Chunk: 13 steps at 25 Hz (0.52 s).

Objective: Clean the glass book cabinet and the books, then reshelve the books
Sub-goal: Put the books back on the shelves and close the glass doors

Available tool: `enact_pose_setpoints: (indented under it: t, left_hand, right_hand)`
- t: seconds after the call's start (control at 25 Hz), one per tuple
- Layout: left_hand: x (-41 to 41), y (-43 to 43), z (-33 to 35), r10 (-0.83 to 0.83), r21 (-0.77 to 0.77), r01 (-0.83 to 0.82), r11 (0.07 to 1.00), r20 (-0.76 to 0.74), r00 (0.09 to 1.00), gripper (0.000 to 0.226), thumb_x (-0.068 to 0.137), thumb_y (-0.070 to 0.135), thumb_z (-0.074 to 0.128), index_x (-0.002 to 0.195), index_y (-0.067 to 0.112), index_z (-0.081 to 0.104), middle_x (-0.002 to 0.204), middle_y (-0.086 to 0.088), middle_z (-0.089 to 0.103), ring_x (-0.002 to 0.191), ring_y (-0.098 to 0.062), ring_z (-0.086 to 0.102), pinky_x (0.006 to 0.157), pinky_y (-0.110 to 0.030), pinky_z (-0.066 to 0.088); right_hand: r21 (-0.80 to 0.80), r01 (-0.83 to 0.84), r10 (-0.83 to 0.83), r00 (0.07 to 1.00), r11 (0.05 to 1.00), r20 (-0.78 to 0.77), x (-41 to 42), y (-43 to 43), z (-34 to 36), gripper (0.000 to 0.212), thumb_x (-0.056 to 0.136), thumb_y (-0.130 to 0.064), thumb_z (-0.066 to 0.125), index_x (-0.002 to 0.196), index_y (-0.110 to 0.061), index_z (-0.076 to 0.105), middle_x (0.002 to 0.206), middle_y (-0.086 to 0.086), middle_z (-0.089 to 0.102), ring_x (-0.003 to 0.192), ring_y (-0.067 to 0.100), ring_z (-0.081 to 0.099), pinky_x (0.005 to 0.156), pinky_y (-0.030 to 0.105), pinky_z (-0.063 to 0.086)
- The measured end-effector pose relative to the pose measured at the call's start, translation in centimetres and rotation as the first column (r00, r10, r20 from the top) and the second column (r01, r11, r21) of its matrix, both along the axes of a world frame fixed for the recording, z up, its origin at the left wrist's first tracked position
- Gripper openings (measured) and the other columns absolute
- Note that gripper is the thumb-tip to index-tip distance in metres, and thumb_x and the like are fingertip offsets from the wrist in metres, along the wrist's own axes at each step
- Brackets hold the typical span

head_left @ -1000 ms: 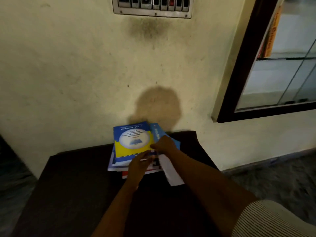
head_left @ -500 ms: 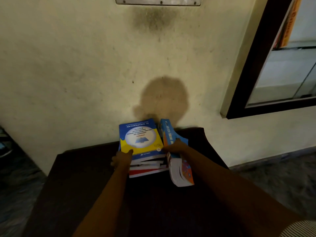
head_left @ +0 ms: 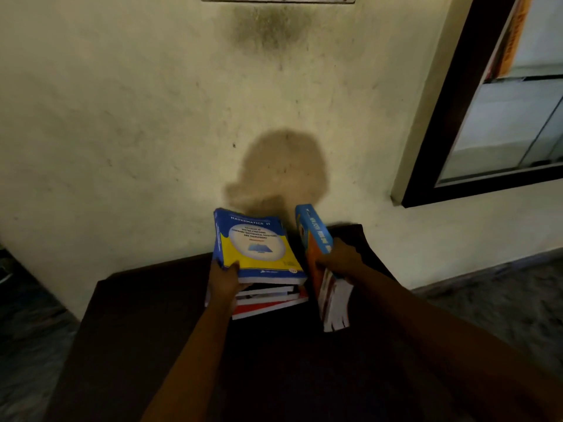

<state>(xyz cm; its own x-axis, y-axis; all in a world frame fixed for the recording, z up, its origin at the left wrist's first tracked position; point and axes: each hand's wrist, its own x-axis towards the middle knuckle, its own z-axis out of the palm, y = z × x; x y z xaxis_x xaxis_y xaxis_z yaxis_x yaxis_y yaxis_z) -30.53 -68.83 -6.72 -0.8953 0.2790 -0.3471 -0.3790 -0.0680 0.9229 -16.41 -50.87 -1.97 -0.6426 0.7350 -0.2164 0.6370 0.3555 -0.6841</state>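
A stack of books (head_left: 268,300) lies on a dark table (head_left: 146,345) against the wall. On top is a blue and yellow mathematics book (head_left: 259,248), tilted up at its left edge. My left hand (head_left: 224,281) grips that book's near left corner, thumb on the cover. My right hand (head_left: 338,261) holds a blue and orange book (head_left: 316,239) on its edge, spine up, just right of the stack. The glass book cabinet (head_left: 499,117) with a dark frame is on the wall at the upper right.
A cream wall with a dark stain rises behind the table. An orange book (head_left: 515,35) stands on the cabinet's upper shelf. Grey floor (head_left: 502,300) lies to the right of the table and at the far left.
My right hand has lifted the blue and orange book off the stack and turned it on edge to the right. My left hand has moved to the mathematics book's left corner and gripped it.
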Motion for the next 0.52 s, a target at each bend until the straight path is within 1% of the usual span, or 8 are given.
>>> enact_pose_setpoints:
  t: [0.08, 0.12, 0.16, 0.2, 0.24, 0.32, 0.44, 0.52]
  left_hand:
    - [2.0, -0.3, -0.1, -0.022, -0.011, 0.022, 1.000, -0.060, 0.998, 0.041, 0.096, 0.004, 0.047, 0.135, 0.010, 0.038, 0.126, -0.014, 0.052, 0.107, -0.034, 0.055, 0.081, -0.049, 0.052]
    - [3.1, -0.3, -0.2, -0.050, -0.003, 0.050, 0.999, -0.096, 0.994, 0.039, 0.095, 0.004, 0.047, 0.133, 0.008, 0.041, 0.126, -0.018, 0.054, 0.105, -0.034, 0.056, 0.074, -0.044, 0.057]
    - [4.5, -0.1, -0.3, -0.083, 0.013, 0.085, 0.996, -0.104, 0.991, 0.038, 0.095, 0.003, 0.047, 0.133, 0.005, 0.043, 0.125, -0.021, 0.055, 0.102, -0.035, 0.057, 0.062, -0.036, 0.059]
    - [6.0, 0.0, -0.4, -0.113, 0.048, 0.117, 0.992, -0.079, 0.990, 0.038, 0.095, 0.003, 0.047, 0.133, 0.004, 0.044, 0.125, -0.022, 0.055, 0.102, -0.037, 0.058, 0.052, -0.030, 0.057]
    - [7.8, 0.3, -0.4, -0.138, 0.070, 0.141, 0.988, -0.042, 0.990, 0.040, 0.095, 0.004, 0.047, 0.135, 0.005, 0.042, 0.126, -0.022, 0.054, 0.104, -0.040, 0.057, 0.047, -0.027, 0.056]
    - [11.0, 0.8, -0.9, -0.156, 0.127, 0.149, 0.981, 0.043, 0.987, 0.044, 0.095, 0.005, 0.048, 0.138, 0.006, 0.039, 0.128, -0.021, 0.053, 0.109, -0.042, 0.055, 0.046, -0.027, 0.056]
    - [15.1, 1.4, -2.8, -0.145, 0.189, 0.115, 0.975, 0.155, 0.977, 0.046, 0.095, 0.006, 0.048, 0.140, 0.008, 0.037, 0.126, -0.017, 0.052, 0.102, -0.036, 0.054, 0.049, -0.030, 0.056]
    - [17.8, 1.1, -4.7, -0.129, 0.155, 0.096, 0.983, 0.215, 0.968, 0.047, 0.095, 0.007, 0.049, 0.140, 0.009, 0.036, 0.127, -0.016, 0.051, 0.106, -0.038, 0.054, 0.058, -0.038, 0.057]
  right_hand:
    - [0.134, -0.004, -0.005, 0.998, 0.991, 0.062, 2.4, 0.2, 1.1, 0.057, 0.083, -0.035, 0.062, 0.129, -0.009, 0.040, 0.118, 0.013, 0.055, 0.106, 0.032, 0.056, 0.076, 0.031, 0.044]
    - [0.214, -0.023, 0.001, 0.995, 0.976, 0.104, 3.6, 0.1, 1.5, 0.057, 0.084, -0.037, 0.061, 0.129, -0.009, 0.039, 0.119, 0.015, 0.054, 0.107, 0.034, 0.055, 0.077, 0.032, 0.042]
    - [0.287, -0.033, -0.009, 0.990, 0.958, 0.142, 5.0, -0.1, 1.6, 0.058, 0.086, -0.038, 0.059, 0.130, -0.009, 0.037, 0.119, 0.016, 0.054, 0.107, 0.035, 0.055, 0.078, 0.033, 0.042]
    - [0.352, -0.050, -0.012, 0.985, 0.935, 0.171, 6.5, -0.3, 1.4, 0.059, 0.086, -0.039, 0.059, 0.131, -0.010, 0.035, 0.117, 0.015, 0.055, 0.107, 0.035, 0.055, 0.079, 0.035, 0.043]
    - [0.412, -0.063, -0.021, 0.980, 0.909, 0.197, 8.0, -0.4, 1.3, 0.061, 0.086, -0.039, 0.059, 0.134, -0.013, 0.032, 0.116, 0.014, 0.056, 0.105, 0.035, 0.056, 0.080, 0.036, 0.045]
    - [0.505, -0.101, -0.043, 0.963, 0.857, 0.267, 10.9, -0.4, 0.9, 0.068, 0.083, -0.032, 0.060, 0.140, -0.017, 0.024, 0.116, 0.011, 0.056, 0.104, 0.032, 0.057, 0.080, 0.036, 0.045]
    - [0.609, -0.151, -0.082, 0.938, 0.779, 0.338, 14.7, 0.1, -0.4, 0.071, 0.084, -0.026, 0.056, 0.144, -0.020, 0.019, 0.121, 0.009, 0.054, 0.104, 0.031, 0.058, 0.081, 0.036, 0.045]
    - [0.627, -0.205, -0.076, 0.918, 0.752, 0.390, 16.2, -0.1, -2.3, 0.067, 0.088, -0.024, 0.049, 0.146, -0.019, 0.016, 0.125, 0.011, 0.051, 0.106, 0.031, 0.056, 0.082, 0.037, 0.044]
